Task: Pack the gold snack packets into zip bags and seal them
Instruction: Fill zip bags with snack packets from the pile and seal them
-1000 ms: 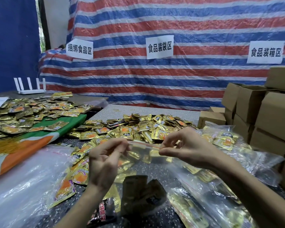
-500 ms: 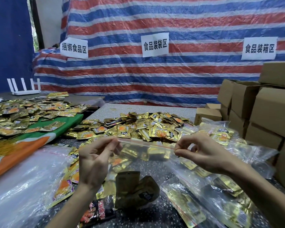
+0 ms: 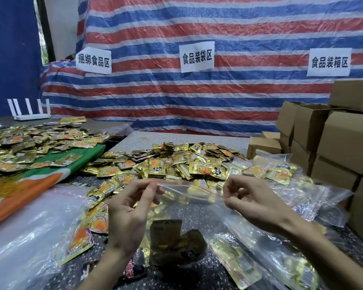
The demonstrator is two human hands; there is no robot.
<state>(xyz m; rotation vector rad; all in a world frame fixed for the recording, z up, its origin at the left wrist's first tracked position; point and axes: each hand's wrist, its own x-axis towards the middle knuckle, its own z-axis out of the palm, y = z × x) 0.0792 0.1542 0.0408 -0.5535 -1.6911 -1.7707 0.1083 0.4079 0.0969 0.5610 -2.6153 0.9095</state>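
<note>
Pinched at its top-left corner by the left hand (image 3: 126,214) and at its top-right corner by the right hand (image 3: 254,204), the zip bag (image 3: 194,208) is held stretched above the worktop (image 3: 199,139). Both grips are closed on its red-lined strip. Whether the seal is shut cannot be told. A few gold snack packets (image 3: 172,241) are seen low inside the bag. Left of the bag, clear plastic bags (image 3: 29,237) are piled. Behind it, a heap of loose packets (image 3: 176,164) is spread. Right of it, filled bags (image 3: 279,174) are heaped, and beyond those, cardboard boxes (image 3: 333,147) are stacked.
</note>
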